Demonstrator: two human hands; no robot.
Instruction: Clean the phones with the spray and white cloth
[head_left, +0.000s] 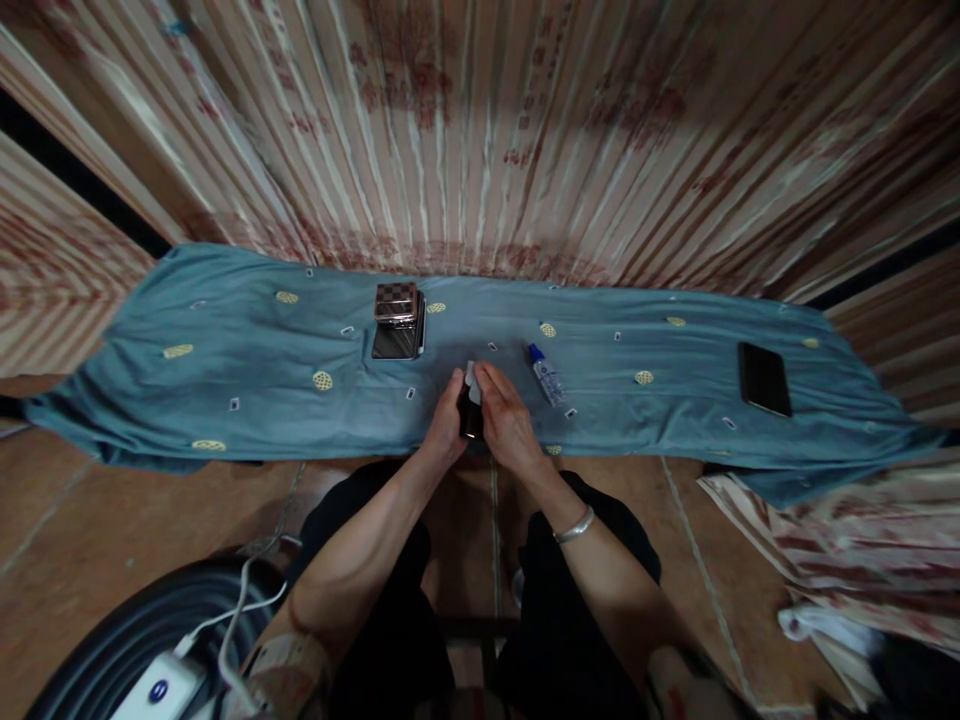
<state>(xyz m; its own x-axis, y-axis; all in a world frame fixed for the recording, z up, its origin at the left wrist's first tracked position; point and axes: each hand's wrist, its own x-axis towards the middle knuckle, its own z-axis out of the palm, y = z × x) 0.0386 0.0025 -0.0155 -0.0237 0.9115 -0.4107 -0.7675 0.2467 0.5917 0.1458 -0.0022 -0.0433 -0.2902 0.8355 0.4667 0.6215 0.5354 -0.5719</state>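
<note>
Near the front edge of the blue cloth, my left hand (448,418) is wrapped round the left side of a small dark object (472,420). My right hand (508,415) is closed on a light grey cloth (473,382) pressed against the object's top and right side. What the dark object is cannot be made out. A clear bottle with a blue cap (547,376) lies on the cloth to the right of my hands. Behind them to the left, a checkered box (396,301) stands on a dark flat case (394,343).
The blue patterned cloth (262,370) covers a long narrow surface. A black flat item (764,379) lies at its right. Pleated curtains (480,140) hang behind. At the lower left are a coiled black hose (97,640) and a white power strip (161,688) with cables.
</note>
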